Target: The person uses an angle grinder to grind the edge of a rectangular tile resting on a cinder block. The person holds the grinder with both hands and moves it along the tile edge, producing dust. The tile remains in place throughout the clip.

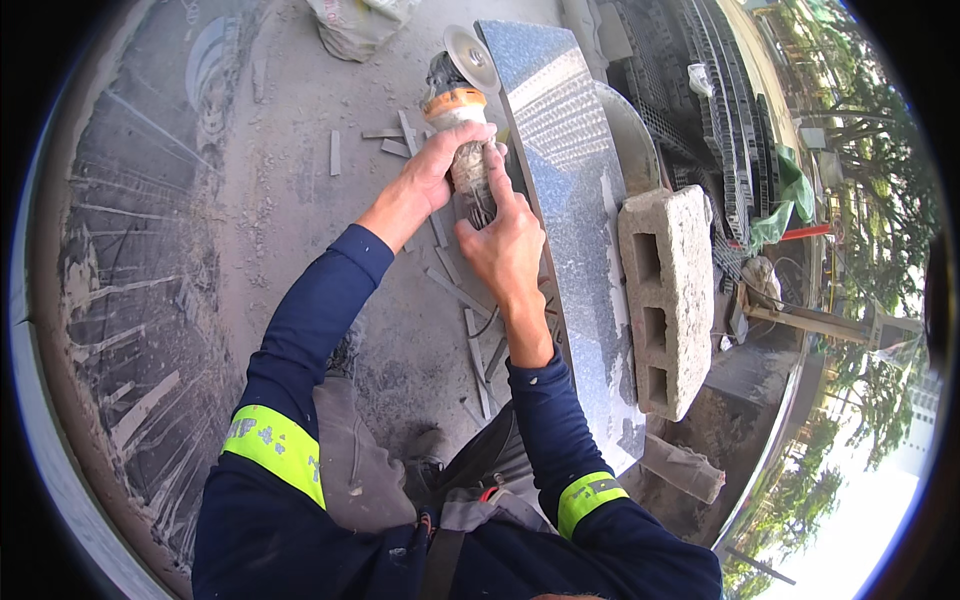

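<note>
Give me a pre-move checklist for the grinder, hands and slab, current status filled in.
1. Two-handed grip: ok; left hand and right hand are both on the grinder.
2. Hand protection: not ok; both hands are bare.
3. Disc stopped: cannot tell from one still.
4. Disc clear of the slab: cannot tell; it is right by the slab's far left corner.
5. Slab secured: cannot tell; the hollow block is at its right side, but any clamping isn't visible.
6. Floor clear: not ok; loose strips lie around.
</note>
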A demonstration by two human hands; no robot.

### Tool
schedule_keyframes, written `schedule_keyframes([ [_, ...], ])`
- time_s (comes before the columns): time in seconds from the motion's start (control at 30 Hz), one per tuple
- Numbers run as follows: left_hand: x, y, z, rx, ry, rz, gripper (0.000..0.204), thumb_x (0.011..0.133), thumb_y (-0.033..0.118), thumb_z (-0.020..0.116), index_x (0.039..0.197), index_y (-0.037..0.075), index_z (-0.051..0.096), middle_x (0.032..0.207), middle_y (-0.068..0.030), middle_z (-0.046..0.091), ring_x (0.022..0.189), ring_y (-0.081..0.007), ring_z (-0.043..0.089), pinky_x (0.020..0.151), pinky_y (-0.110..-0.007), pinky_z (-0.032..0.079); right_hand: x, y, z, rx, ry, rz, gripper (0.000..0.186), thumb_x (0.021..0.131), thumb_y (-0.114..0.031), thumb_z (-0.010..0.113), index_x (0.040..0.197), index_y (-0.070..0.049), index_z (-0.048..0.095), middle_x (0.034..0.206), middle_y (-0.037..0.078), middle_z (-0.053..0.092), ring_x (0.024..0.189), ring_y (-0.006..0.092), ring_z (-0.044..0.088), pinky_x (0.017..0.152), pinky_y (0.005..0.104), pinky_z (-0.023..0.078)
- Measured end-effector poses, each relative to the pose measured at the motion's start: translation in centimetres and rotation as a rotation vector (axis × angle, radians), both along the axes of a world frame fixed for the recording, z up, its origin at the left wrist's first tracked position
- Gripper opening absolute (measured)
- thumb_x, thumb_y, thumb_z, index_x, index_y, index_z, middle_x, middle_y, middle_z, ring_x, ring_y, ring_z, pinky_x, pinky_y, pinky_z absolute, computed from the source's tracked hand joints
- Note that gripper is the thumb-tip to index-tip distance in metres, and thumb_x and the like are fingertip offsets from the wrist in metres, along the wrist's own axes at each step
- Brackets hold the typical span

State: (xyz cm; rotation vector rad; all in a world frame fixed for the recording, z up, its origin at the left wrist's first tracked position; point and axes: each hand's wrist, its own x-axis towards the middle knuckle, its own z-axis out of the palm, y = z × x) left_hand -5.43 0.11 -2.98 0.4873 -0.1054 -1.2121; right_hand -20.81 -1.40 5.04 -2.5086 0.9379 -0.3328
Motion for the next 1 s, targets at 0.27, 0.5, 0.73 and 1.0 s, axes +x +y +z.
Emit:
schedule_keyframes([
  [0.27, 3.3, -2.2, -0.3, 0.013, -0.039, -0.006, 0.035, 0.088, 0.024, 0.082, 0.112, 0.008, 0.061, 0.099, -0.0094, 0.070, 0.089, -0.0226, 0.074, 0.077, -0.038, 0.064, 2.9, -1.8, -0.5, -0.029, -0.029, 0.017, 0.096, 0.071, -0.011, 0.075, 0.162, -0.021, 0.045, 0.095, 0.026, 0.071, 0.090, 0.0453, 0.073, 0.084, 0.0523, 0.059],
  [0.5, 5.8, -3.5, -0.5, 0.035, -0.059, -0.046, 0.038, 0.087, 0.024, 0.082, 0.114, 0.007, 0.062, 0.098, -0.0142, 0.073, 0.079, -0.0222, 0.073, 0.073, -0.037, 0.064, 5.1, -2.3, -0.5, -0.062, 0.010, -0.013, 0.098, 0.070, -0.013, 0.076, 0.162, -0.021, 0.044, 0.095, 0.028, 0.073, 0.090, 0.0468, 0.073, 0.085, 0.0538, 0.059],
  [0.73, 1.8, -0.7, -0.3, 0.027, -0.021, -0.025, 0.032, 0.088, 0.022, 0.081, 0.110, 0.006, 0.064, 0.099, -0.0113, 0.071, 0.091, -0.0235, 0.073, 0.081, -0.038, 0.064, 1.4, -0.1, -0.5, -0.027, -0.002, -0.026, 0.099, 0.072, -0.013, 0.079, 0.163, -0.024, 0.043, 0.095, 0.023, 0.070, 0.086, 0.0444, 0.073, 0.079, 0.0526, 0.060],
  [1.0, 0.1, 0.5, 0.4, 0.012, -0.005, -0.034, 0.031, 0.088, 0.022, 0.081, 0.109, 0.007, 0.064, 0.094, -0.0079, 0.072, 0.083, -0.0191, 0.073, 0.079, -0.037, 0.063, -0.2, 0.4, -0.3, -0.002, -0.023, -0.012, 0.100, 0.071, -0.012, 0.079, 0.164, -0.025, 0.042, 0.096, 0.021, 0.069, 0.087, 0.0424, 0.073, 0.078, 0.0514, 0.060],
])
